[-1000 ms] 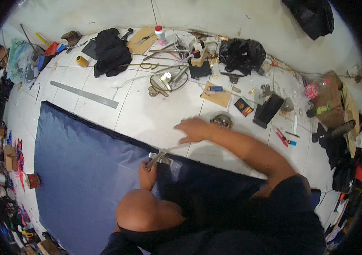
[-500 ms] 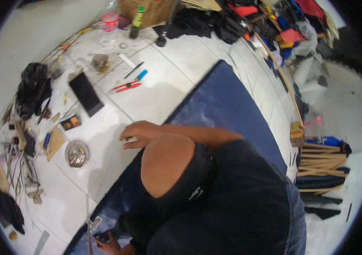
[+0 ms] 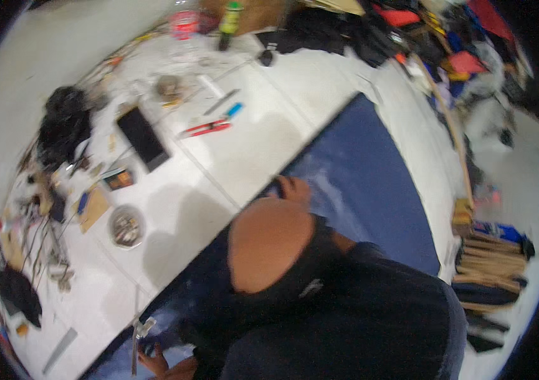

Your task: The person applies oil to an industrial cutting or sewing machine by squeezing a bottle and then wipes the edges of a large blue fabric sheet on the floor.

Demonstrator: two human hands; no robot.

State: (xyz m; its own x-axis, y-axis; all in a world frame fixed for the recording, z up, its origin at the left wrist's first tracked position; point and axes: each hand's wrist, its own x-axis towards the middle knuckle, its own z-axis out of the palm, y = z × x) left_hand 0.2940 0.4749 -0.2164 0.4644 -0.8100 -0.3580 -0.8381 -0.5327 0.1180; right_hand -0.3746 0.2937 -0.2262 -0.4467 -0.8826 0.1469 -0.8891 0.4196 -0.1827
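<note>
My right hand (image 3: 293, 190) rests on the long dark blue cloth (image 3: 370, 164), at its edge beyond my bent knee (image 3: 272, 244). Its fingers look apart, with nothing seen in them. At the bottom left, my left hand (image 3: 155, 362) is over the same cloth, fingers curled around a small dark object (image 3: 149, 349) too blurred to name. Just beside that hand, a thin metal ruler-like tool with a square head (image 3: 145, 327) lies across the cloth edge. My black clothing covers much of the lower middle.
White tiles hold red-handled snips (image 3: 206, 129), a black phone (image 3: 143, 138), a bowl of cigarette butts (image 3: 126, 227), a small box (image 3: 118, 179) and a black bag (image 3: 63, 126). Bottles (image 3: 229, 25) stand at the back. Heaped scraps (image 3: 459, 63) and stacked wooden strips (image 3: 491, 259) lie on the right.
My right hand has drawn back rightward from over the tiles onto the blue cloth. The whole view has shifted and blurred. My left hand stays near the metal tool.
</note>
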